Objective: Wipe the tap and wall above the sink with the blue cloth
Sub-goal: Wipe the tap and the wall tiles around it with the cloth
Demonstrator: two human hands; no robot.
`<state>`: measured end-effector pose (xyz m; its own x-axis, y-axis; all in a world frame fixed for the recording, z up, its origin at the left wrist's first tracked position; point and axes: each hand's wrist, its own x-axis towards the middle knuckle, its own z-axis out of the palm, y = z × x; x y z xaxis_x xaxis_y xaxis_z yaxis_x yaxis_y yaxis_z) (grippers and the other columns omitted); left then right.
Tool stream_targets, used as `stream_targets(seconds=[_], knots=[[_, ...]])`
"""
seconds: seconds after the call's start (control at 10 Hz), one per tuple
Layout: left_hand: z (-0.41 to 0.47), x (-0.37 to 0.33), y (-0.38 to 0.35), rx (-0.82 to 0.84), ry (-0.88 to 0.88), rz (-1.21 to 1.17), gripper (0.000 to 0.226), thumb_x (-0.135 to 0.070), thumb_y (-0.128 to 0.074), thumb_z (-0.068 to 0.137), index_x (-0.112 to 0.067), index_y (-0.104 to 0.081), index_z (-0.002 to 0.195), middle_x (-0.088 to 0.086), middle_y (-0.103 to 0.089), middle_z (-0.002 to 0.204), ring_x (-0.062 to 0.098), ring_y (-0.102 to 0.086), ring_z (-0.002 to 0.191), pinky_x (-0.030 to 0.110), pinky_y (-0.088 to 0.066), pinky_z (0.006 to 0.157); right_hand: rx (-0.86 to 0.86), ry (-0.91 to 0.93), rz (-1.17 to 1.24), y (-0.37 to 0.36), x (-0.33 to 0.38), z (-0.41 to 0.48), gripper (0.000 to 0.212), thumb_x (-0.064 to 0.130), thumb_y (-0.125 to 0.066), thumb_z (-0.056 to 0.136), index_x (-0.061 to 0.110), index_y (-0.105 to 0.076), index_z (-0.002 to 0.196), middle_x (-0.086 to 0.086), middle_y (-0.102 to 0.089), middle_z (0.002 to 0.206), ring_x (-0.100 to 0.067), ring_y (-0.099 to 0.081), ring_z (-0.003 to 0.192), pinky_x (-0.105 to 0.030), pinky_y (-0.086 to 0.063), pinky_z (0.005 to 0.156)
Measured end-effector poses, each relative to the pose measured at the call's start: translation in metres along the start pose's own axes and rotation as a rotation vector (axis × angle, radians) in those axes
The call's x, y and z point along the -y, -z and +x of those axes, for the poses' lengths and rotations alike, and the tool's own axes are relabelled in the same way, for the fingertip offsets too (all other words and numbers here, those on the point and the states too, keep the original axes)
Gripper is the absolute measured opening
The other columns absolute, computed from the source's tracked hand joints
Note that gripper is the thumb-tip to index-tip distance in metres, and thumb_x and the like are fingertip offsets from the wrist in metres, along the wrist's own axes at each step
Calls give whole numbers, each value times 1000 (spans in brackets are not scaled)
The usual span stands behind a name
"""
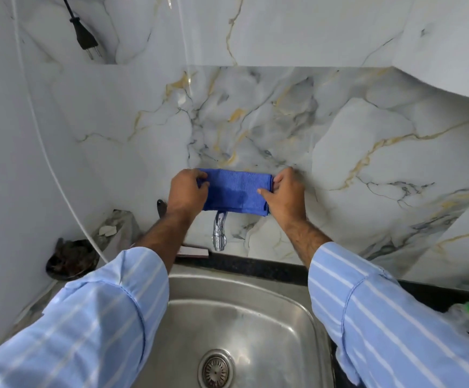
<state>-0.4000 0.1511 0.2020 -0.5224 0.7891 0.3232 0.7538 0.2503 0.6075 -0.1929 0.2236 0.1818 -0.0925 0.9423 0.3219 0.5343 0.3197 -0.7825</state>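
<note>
Here you face the marble wall [255,121] above the steel sink [227,317], and the step in hand looks like readying the blue cloth [237,191] rather than wiping. You hold it folded into a flat band in front of the wall, directly above the chrome tap [219,231] and hiding its upper part; whether it touches the tap or wall is unclear. Your left hand [188,191] pinches its left end, fingers closed on the fabric, and your right hand [285,194] grips its right end likewise. Next, you probably need to bring the band down onto the spout, or press it flat to the tile, keeping the fold intact.
</note>
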Motion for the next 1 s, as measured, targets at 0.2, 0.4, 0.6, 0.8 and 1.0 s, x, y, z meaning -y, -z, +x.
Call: stream_targets(seconds=[0.2,0.4,0.6,0.8,1.0], knots=[[-8,-11,-29,66,51,327,62,-66,-54,88,-15,-64,124,12,-45,137,30,-45,123,44,-46,95,-32,71,-158,2,-4,-1,37,23,-85,93,2,-60,109,-13,-65,108,-34,-66,100,-50,-57,87],[5,-52,-52,305,276,354,81,-62,-63,85,-6,-49,141,15,-47,137,30,-56,120,40,-50,94,-332,729,-657,37,19,31,36,30,-70,96,7,-68,124,-18,-56,152,-40,-50,146,-58,-44,116],[11,-50,-79,296,399,145,42,-27,-43,101,-4,-55,134,13,-59,128,30,-60,111,28,-53,80,-394,989,-955,46,37,97,69,39,-54,104,14,-35,165,-16,-19,177,-35,-23,164,-60,-23,131],[41,-52,-74,564,528,103,40,-22,-48,103,1,-55,135,11,-60,133,24,-59,118,27,-46,89,-522,1064,-929,26,10,123,69,48,-39,113,15,-23,171,-13,-10,179,-34,-18,165,-58,-11,133],[42,-22,-66,883,534,-290,18,-13,-53,100,1,-66,102,20,-68,86,23,-60,60,43,-54,81,-547,1069,-883,20,4,129,70,49,-37,113,16,-20,172,-11,2,178,-29,-2,166,-56,-2,135]])
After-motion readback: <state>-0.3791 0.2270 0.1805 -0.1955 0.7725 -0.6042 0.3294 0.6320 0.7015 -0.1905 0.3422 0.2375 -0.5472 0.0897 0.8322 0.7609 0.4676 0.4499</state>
